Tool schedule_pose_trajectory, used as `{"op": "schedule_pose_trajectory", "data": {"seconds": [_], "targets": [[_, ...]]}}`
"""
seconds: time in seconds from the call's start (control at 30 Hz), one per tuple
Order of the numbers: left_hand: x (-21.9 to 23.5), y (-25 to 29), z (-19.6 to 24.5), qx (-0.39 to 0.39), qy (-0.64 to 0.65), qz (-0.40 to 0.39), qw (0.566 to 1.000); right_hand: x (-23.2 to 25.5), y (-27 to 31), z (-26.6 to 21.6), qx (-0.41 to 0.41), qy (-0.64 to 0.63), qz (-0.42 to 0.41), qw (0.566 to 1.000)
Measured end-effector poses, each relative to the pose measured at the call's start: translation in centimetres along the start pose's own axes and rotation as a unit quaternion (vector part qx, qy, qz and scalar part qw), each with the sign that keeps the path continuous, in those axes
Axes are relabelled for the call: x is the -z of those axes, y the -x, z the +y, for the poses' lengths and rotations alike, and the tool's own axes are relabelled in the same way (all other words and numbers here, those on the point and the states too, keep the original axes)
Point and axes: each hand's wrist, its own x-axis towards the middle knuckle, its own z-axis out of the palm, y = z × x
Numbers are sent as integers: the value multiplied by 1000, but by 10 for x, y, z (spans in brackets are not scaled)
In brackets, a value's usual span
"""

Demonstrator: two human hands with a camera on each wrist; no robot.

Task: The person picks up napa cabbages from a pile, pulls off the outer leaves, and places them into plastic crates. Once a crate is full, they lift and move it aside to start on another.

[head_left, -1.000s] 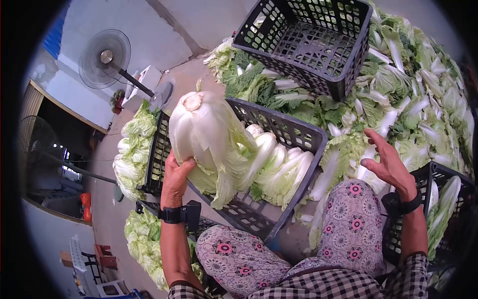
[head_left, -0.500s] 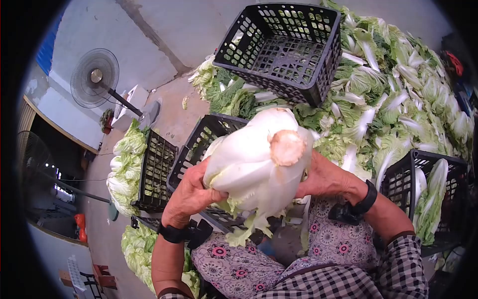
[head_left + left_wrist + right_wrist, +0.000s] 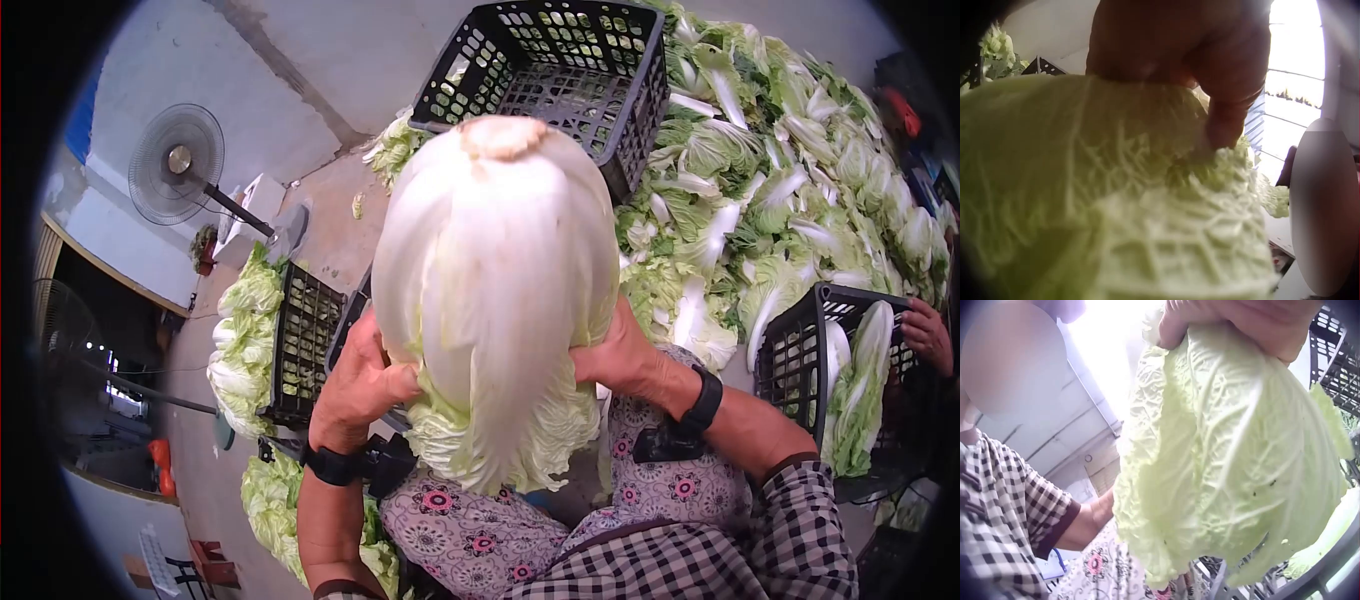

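A large napa cabbage (image 3: 500, 250) is held up in front of the lap, its cut stem end at the top and its frilly leaf tips hanging down. From the left side my left hand (image 3: 355, 385) grips it, thumb across the leaves. My right hand (image 3: 625, 355) holds the opposite side, its fingers mostly hidden behind the head. Close up in the left wrist view, veined outer leaves (image 3: 1160, 250) lie under the fingers. In the right wrist view the hand (image 3: 1247, 322) clasps the leaves from above, and a few small dark specks show on them.
Behind the cabbage, a black crate (image 3: 347, 325) is largely hidden. Another black crate (image 3: 640, 130) rests on a big cabbage pile (image 3: 780, 200). Packed crates (image 3: 305, 325) stand at left near a fan (image 3: 178, 160). At right, another person's hand (image 3: 928, 335) touches a crate (image 3: 790, 365) holding cabbage.
The right hand came in from the right and took hold of the cabbage's other side. The cabbage moved from over the crate toward me and now stands stem end up. Another person's hand appeared at right.
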Motion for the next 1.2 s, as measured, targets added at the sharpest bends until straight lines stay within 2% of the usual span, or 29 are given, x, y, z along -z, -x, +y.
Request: {"op": "schedule_pose_trajectory", "data": {"seconds": [0.07,0.13,0.2,0.3,0.37,0.43,0.53,0.6,0.67,0.83,0.87,0.9,1.03,1.2], "targets": [[-9,2,5,-8,-34,1,999,1,4,-12,-17,-36,46,998],[-14,0,5,-21,-69,-23,997,12,10,-26,-13,-13,75,997],[-21,1,2,-70,2,-22,997,29,21,-44,-3,-18,108,994],[-9,6,1,-46,-6,-43,998,58,47,-81,28,36,191,981],[-9,12,-1,-42,-9,-39,998,79,74,-108,30,58,239,969],[-8,13,-4,-46,-4,-56,997,102,104,-126,82,83,276,954],[-10,9,-9,-39,1,-71,997,138,155,-154,93,138,352,921],[-9,7,-11,-30,-10,-78,996,160,188,-173,100,153,373,910],[-11,6,-14,-33,-10,-78,996,170,212,-194,74,210,403,888],[-9,6,-20,-28,-15,-89,996,183,258,-217,24,239,474,847],[-8,7,-20,-27,-20,-90,995,187,265,-217,9,238,484,842],[-7,8,-20,-29,-20,-86,996,188,268,-216,14,265,513,817],[-3,9,-24,-29,-22,-79,996,204,294,-214,-61,267,575,771],[1,8,-25,-11,-14,-76,997,230,326,-212,-96,224,619,746]]}}
